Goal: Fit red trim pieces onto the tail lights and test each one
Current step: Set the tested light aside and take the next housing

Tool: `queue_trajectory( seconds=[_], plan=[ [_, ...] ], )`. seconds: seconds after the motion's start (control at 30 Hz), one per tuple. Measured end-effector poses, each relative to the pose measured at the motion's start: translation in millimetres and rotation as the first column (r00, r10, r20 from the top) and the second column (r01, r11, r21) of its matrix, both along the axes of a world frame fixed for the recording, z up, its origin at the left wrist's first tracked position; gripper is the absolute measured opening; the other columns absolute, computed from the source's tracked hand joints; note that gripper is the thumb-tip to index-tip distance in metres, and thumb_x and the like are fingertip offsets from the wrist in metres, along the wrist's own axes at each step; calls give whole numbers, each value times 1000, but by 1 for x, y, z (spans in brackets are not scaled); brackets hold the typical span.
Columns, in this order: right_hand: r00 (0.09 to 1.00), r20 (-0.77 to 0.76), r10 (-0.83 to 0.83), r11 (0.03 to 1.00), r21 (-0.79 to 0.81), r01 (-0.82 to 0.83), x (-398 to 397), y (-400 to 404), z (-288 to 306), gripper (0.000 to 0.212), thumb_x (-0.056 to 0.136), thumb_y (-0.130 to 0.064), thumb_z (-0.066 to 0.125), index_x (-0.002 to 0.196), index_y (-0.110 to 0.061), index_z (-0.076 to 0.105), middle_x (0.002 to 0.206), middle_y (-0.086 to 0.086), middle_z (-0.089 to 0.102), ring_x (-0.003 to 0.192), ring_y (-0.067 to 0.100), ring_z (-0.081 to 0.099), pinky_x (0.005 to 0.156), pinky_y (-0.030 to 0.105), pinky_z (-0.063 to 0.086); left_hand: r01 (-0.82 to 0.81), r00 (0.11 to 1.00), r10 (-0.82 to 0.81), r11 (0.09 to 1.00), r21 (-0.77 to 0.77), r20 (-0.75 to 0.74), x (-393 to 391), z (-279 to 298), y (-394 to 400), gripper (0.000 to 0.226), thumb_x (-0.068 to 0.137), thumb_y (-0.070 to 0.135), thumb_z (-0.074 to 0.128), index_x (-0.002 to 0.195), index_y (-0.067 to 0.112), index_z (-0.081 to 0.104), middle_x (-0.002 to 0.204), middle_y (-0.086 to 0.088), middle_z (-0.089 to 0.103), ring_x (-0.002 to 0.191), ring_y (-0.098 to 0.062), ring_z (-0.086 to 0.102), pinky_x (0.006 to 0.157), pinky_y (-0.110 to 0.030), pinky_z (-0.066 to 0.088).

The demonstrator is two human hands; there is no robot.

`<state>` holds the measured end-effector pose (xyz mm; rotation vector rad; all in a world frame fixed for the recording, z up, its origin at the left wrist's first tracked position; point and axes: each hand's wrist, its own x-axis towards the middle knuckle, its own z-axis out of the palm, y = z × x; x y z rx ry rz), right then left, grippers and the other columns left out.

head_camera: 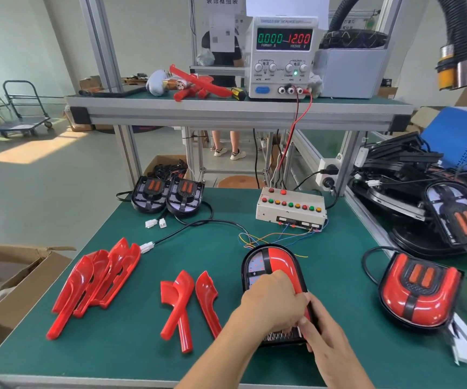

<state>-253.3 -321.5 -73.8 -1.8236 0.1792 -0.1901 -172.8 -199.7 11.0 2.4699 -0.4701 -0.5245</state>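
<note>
A black tail light [254,269] lies on the green mat in front of me, with one red trim piece [283,261] seated on its right half. My left hand [271,303] presses down on the middle of that light, fingers curled over the trim. My right hand [325,338] holds the light's lower right edge. Three loose red trim pieces [187,299] lie just left of the light. A stack of several more trims [97,279] sits further left. A finished tail light [420,293] with red trim all round rests at the right.
Two untrimmed tail lights [167,196] with white connectors [155,223] sit at the back left. A button test box [291,209] stands behind the work, wired to a power supply [283,57] reading 12.00 V on the shelf. Cardboard box [7,290] at left; black parts [412,175] piled right.
</note>
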Motion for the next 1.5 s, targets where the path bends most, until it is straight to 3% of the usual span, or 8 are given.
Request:
queue_trajectory(
  seconds=[0.17, 0.33, 0.53, 0.67, 0.83, 0.93, 1.17, 1.5],
  plan=[
    [1000, 20, 7, 997, 80, -9, 3, -4, -5, 48, 100, -42, 58, 133, -6, 55, 72, -23, 57, 67, -5, 51, 69, 11, 40, -15, 998, 13, 999, 34, 63, 0, -3, -4, 48, 94, 49, 53, 100, 4, 68, 103, -13, 73, 100, -35, 67, 87, -42, 56],
    [996, 90, -28, 992, 125, 16, 5, -3, -1, 25, 97, -42, 65, 120, -36, 64, 74, -8, 62, 60, 5, 42, 58, 19, 39, -46, 993, 62, 986, -163, 98, -7, -1, 4, 61, 86, 60, 60, 50, 12, 46, 47, -1, 46, 51, -23, 45, 54, -32, 40],
    [995, 96, -35, 988, 153, 20, 4, -8, -9, 46, 96, -47, 59, 141, -37, 56, 89, 0, 70, 62, 15, 42, 53, 26, 39, -278, 802, 553, 682, -677, 227, 27, 1, 47, 33, 87, 56, 65, 74, 26, 63, 69, 15, 66, 66, -1, 58, 61, -14, 41],
    [994, 109, -18, 990, 139, 3, 4, -7, -10, 47, 97, -36, 58, 144, -34, 53, 84, 3, 66, 62, 14, 41, 52, 26, 37, -129, 908, 318, 832, -540, 273, 62, 7, 53, 31, 91, 54, 64, 112, 31, 66, 107, 20, 67, 105, 6, 56, 87, -13, 39],
    [992, 127, 2, 992, 129, -19, 4, -5, -5, 46, 100, -31, 62, 144, -27, 51, 95, -8, 73, 63, 4, 49, 55, 18, 41, 58, 997, -41, 943, -329, 58, 90, 17, 44, 48, 85, 71, 61, 103, 28, 73, 93, 10, 71, 87, -4, 63, 84, -27, 51],
    [994, 111, 11, 994, 109, -23, 2, -6, -3, 53, 90, -28, 56, 143, -28, 51, 94, -4, 74, 61, 10, 48, 54, 24, 42, 83, 985, -136, 915, -395, -109, 97, 16, 43, 40, 86, 60, 70, 93, 21, 72, 95, -6, 70, 84, -11, 58, 85, -31, 46],
    [991, 130, 44, 998, 33, -49, 3, -9, -9, 50, 93, -39, 55, 140, -55, 51, 110, -7, 74, 67, 10, 54, 59, 27, 48, -86, 895, -223, 763, -641, -386, 91, 9, 42, 13, 90, 29, 76, 92, 20, 67, 85, 3, 71, 75, -13, 65, 76, -27, 54],
    [993, 85, 81, 994, -81, -74, 3, -10, -10, 53, 94, -49, 51, 141, -67, 36, 109, -15, 70, 70, 4, 55, 65, 26, 53, -194, 867, -231, 661, -725, -442, 84, 15, 42, 7, 87, 7, 75, 90, 14, 73, 82, -5, 75, 67, -15, 69, 66, -26, 58]
  ],
)
